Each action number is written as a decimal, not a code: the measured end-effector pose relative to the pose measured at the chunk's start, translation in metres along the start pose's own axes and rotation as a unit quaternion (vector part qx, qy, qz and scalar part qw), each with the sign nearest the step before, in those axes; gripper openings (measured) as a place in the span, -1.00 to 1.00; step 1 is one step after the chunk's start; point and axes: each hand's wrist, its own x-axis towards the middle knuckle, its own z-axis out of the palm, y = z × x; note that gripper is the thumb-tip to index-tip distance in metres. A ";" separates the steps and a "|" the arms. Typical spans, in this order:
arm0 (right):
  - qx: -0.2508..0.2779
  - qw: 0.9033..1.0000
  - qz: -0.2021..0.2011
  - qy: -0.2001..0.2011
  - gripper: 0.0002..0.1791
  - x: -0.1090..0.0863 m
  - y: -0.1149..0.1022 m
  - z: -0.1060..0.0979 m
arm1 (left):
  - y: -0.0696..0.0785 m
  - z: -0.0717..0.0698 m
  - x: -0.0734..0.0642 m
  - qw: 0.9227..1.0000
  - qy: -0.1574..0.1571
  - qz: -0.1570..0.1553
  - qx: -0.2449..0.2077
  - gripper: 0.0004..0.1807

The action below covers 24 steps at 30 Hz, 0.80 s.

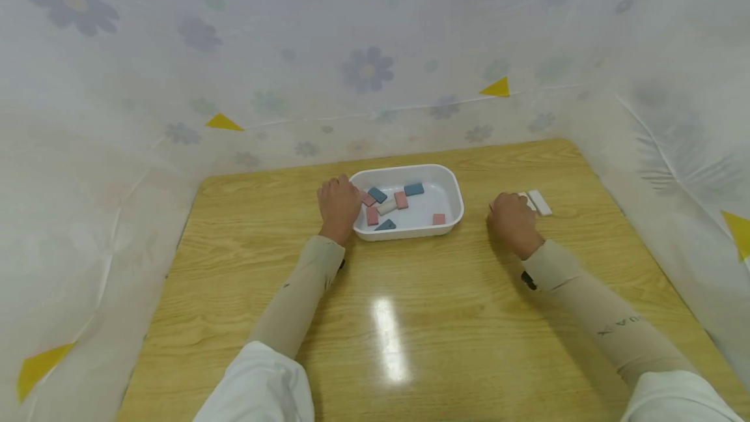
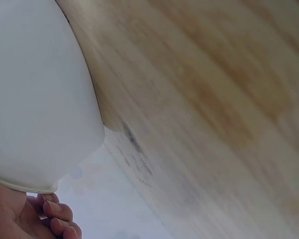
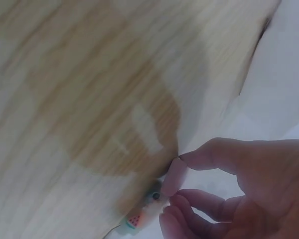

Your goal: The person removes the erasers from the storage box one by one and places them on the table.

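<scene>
A white plastic tray (image 1: pixel 418 233) with rounded corners stands near the back of the table. My left hand (image 1: pixel 340 208) grips its left end; in the left wrist view curled fingers (image 2: pixel 60 214) show by the rim. Several small flat blocks lie inside, among them a pink block (image 1: pixel 401 200), a blue block (image 1: pixel 413 189) and an off-white block (image 1: pixel 387 207). To the right of the tray, my right hand (image 1: pixel 515 223) is low over the table. It pinches a small pink block (image 3: pixel 175 177) between thumb and fingers, beside a printed pale piece (image 3: pixel 144 209).
A white block (image 1: pixel 540 202) lies on the table just beyond my right hand, with another pale one partly hidden beside it. The wooden table (image 1: pixel 457 318) ends at a flower-patterned sheet (image 1: pixel 293 64) behind. Yellow triangles (image 1: pixel 497 88) mark the sheet.
</scene>
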 end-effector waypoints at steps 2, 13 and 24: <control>-0.027 1.000 -0.002 -0.009 -0.62 -0.001 -0.002 -0.001 | 0.000 0.000 0.000 1.000 -0.005 -0.003 -0.003 -0.70; 0.006 0.994 -0.102 -0.041 -0.80 0.008 -0.020 -0.041 | 0.002 -0.003 0.000 1.000 -0.016 0.000 -0.005 -0.69; 0.024 0.945 -0.315 -0.086 -0.71 0.039 -0.053 -0.053 | 0.000 -0.001 0.001 1.000 -0.015 -0.005 0.007 -0.68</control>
